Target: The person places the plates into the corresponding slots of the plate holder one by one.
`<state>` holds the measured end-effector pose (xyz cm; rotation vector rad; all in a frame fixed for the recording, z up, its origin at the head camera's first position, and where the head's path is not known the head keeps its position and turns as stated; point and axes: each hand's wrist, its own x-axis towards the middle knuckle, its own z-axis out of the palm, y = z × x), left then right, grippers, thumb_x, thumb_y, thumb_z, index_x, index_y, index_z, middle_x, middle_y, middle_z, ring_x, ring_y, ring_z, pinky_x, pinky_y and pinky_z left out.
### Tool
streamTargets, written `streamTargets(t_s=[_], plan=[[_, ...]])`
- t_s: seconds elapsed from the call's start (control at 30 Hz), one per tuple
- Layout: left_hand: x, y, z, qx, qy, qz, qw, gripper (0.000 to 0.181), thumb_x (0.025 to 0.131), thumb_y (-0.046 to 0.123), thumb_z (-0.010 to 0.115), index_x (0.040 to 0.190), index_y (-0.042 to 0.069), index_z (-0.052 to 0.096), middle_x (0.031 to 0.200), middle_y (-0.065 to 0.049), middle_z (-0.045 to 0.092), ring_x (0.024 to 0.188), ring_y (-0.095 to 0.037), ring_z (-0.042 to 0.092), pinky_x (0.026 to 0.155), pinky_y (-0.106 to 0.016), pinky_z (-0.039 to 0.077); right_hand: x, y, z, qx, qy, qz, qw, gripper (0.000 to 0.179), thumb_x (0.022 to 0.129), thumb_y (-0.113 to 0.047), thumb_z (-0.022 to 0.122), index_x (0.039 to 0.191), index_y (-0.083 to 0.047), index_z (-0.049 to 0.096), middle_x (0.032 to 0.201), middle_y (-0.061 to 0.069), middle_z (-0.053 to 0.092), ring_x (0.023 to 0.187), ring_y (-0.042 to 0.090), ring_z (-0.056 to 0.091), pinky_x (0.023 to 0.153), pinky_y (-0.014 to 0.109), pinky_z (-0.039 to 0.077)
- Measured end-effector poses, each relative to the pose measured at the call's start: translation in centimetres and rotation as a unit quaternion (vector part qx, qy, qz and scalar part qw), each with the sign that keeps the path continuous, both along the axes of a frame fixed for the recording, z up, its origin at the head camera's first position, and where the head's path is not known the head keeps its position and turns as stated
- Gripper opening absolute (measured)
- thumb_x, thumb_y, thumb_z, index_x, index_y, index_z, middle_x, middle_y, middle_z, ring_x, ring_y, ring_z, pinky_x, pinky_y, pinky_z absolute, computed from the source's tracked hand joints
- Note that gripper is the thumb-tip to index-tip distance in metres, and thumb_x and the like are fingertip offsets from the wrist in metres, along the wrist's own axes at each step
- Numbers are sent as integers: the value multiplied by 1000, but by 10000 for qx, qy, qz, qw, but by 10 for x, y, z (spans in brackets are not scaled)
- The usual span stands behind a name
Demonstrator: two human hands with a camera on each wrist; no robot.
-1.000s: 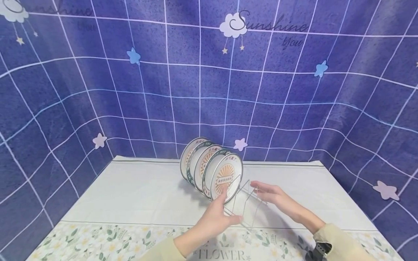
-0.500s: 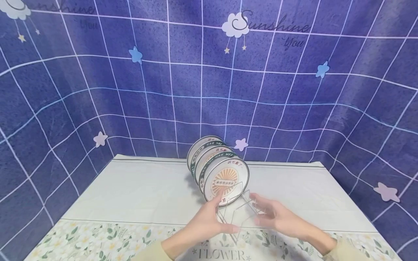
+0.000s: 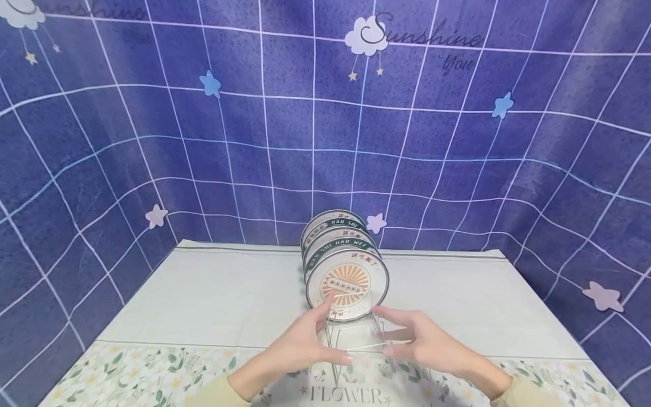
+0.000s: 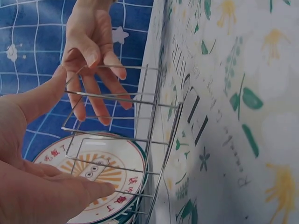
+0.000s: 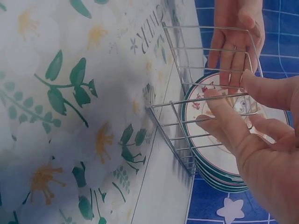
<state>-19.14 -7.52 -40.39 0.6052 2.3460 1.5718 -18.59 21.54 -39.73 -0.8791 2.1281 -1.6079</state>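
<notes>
A wire dish rack [image 3: 363,347] stands on the table, with several plates [image 3: 351,270] upright in a row in its far part. The front plate faces me, white with an orange sunburst and red lettering; the ones behind show green rims. My left hand [image 3: 300,339] grips the near left of the rack, thumb and fingers at the wires [image 4: 164,163]. My right hand [image 3: 419,342] holds the right side, its fingertips [image 5: 212,93] overlapping the upper wires. The slots between both hands hold no plate. Lower parts of the rack are faint in the head view.
A white cloth with a floral front band [image 3: 152,367] covers the table. Blue gridded fabric [image 3: 244,141] hangs behind it and along both sides. White cloth extends to the left and right of the rack.
The rack has turned with its plates, so the front plate now faces me more squarely and the row sits farther right. My left hand has moved left, my right hand slightly down and left.
</notes>
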Motion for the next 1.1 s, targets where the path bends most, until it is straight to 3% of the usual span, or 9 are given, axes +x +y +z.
streamTargets(t_s=[0.27, 0.5, 0.7, 0.9, 1.1], plan=[[-2, -8, 1, 167, -59, -228, 9996, 120, 80, 28, 93, 166, -2, 14, 175, -13, 11, 155, -44, 21, 125, -53, 20, 0, -4, -2, -257, -259, -271, 9990, 97, 90, -1, 79, 165, 5, 17, 157, 42, 33, 125, 54, 59, 91, 42, 61], [-4, -20, 4, 97, 86, -356, 9993, 118, 81, 28, 93, 167, 1, 16, 174, -13, 12, 155, -40, 23, 125, -51, 21, -2, -17, -2, -134, -82, -334, 9993, 91, 86, -6, 86, 157, 13, 34, 159, 36, 35, 119, 43, 68, 92, 43, 61], [-7, -31, 7, 135, 22, -650, 9978, 115, 84, 21, 90, 166, -2, 12, 173, -19, 9, 155, -42, 23, 125, -52, 21, -1, -27, 0, 5, -72, -333, 9994, 92, 85, -7, 87, 156, 15, 33, 157, 38, 35, 115, 37, 71, 88, 39, 62], [-10, -36, 7, 156, -50, -746, 9971, 115, 83, 20, 90, 166, -2, 13, 173, -19, 9, 155, -43, 24, 125, -49, 22, -1, -30, 0, 52, -47, -329, 9994, 90, 86, -6, 87, 154, 17, 33, 156, 40, 35, 112, 32, 73, 92, 44, 60], [-11, -37, 7, 123, -97, -775, 9969, 114, 84, 21, 89, 166, -3, 14, 174, -17, 10, 155, -42, 23, 125, -48, 22, 2, -32, 2, 23, 50, -390, 9992, 90, 86, -6, 87, 154, 17, 34, 156, 40, 36, 110, 29, 74, 91, 38, 61]])
